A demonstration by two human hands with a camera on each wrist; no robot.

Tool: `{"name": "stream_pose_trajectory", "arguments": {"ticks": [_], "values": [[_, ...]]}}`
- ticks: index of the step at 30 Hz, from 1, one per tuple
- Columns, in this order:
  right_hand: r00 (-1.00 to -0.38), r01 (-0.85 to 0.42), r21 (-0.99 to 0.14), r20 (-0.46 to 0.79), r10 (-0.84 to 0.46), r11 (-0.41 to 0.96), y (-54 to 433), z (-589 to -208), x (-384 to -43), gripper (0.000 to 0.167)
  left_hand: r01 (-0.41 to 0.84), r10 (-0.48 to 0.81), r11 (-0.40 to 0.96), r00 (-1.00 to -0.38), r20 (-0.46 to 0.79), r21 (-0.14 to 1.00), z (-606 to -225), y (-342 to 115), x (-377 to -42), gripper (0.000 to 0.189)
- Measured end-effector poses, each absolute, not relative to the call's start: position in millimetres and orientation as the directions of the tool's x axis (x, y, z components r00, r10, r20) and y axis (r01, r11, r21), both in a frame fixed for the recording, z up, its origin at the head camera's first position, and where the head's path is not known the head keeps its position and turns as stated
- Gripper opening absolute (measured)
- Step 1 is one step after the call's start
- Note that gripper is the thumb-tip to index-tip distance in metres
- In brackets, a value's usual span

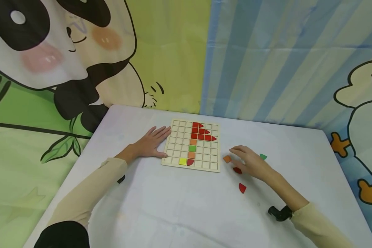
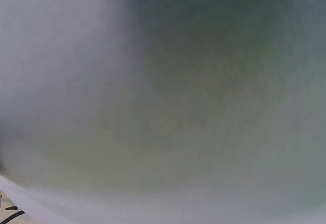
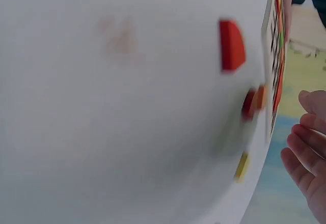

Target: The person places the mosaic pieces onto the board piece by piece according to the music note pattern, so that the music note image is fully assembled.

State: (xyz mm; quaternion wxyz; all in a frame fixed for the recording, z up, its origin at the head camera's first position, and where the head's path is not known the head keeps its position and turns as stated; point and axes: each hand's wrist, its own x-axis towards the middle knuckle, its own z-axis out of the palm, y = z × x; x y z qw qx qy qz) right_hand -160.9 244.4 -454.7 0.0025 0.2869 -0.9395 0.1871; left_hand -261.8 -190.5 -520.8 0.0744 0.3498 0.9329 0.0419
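Note:
A pale wooden grid board (image 1: 209, 156) lies on the table. Its cells hold red squares and triangles at the top, with a column of orange, green, orange and red pieces below, and a yellow square (image 1: 183, 161) beside the column's foot. My left hand (image 1: 152, 143) lies flat with spread fingers, touching the board's left edge. To the right of the board, my right hand (image 1: 249, 162) hovers with loosely bent fingers, holding nothing. Near its fingertips lie an orange square (image 1: 227, 158) and a red piece (image 1: 237, 170). The left wrist view is only a blur.
Closer to me lies a red quarter-round piece (image 1: 242, 188). A green piece (image 1: 263, 156) lies beyond the right hand. The right wrist view also shows a yellow piece (image 3: 242, 166). A printed curtain (image 1: 266, 69) hangs behind the white table (image 1: 173, 206).

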Motion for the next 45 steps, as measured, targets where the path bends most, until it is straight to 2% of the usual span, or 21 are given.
{"name": "stream_pose_trajectory", "arguments": {"ticks": [4,11,19,45], "values": [[-0.874,-0.481,-0.347,0.122,-0.470,0.805,270.5,-459.6,-162.7,0.048,0.655,0.666,0.745,-0.741,-0.084,0.126,-520.8,-191.4,-262.0,0.112],[-0.881,-0.473,-0.324,0.167,-0.442,0.820,288.4,-466.7,-164.0,0.049,0.655,0.666,0.744,-0.742,-0.072,0.133,-522.1,-193.1,-261.1,0.109],[-0.891,-0.450,-0.340,0.108,-0.441,0.825,291.9,-468.7,-163.2,0.049,0.652,0.663,0.748,-0.743,-0.090,0.127,-522.5,-191.6,-261.6,0.108],[-0.901,-0.417,-0.366,0.046,-0.432,0.832,297.8,-472.9,-170.3,0.049,0.653,0.661,0.749,-0.746,-0.077,0.111,-525.5,-191.2,-263.4,0.108]]}}
